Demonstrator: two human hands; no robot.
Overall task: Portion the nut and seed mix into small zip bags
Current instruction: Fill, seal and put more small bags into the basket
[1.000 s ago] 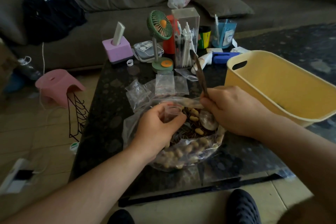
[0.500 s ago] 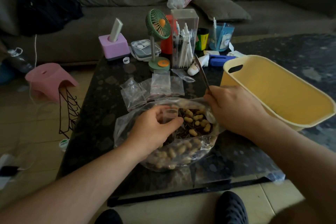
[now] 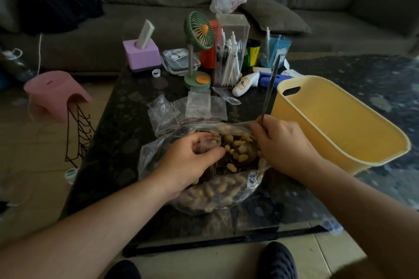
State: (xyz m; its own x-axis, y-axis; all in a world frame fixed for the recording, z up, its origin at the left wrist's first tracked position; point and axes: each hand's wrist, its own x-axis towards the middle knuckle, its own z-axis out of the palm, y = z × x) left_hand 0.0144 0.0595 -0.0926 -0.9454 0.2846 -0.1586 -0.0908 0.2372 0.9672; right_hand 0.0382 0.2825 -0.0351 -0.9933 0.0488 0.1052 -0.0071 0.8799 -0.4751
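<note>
Small zip bag [image 3: 209,142]: thin, limp, slippery film, held at its mouth, pinched open by the left hand [image 3: 188,161] over the large bag of nut mix [image 3: 217,190]. Right hand [image 3: 281,145] grips the spoon [image 3: 269,90] handle, bowl buried in the mix. Light; best taken by the rim.

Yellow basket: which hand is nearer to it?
Right. The right hand, gripping a spoon handle, sits just beside the yellow basket wall. The left hand, holding a small zip bag, is farther off, across the big nut bag.
</note>
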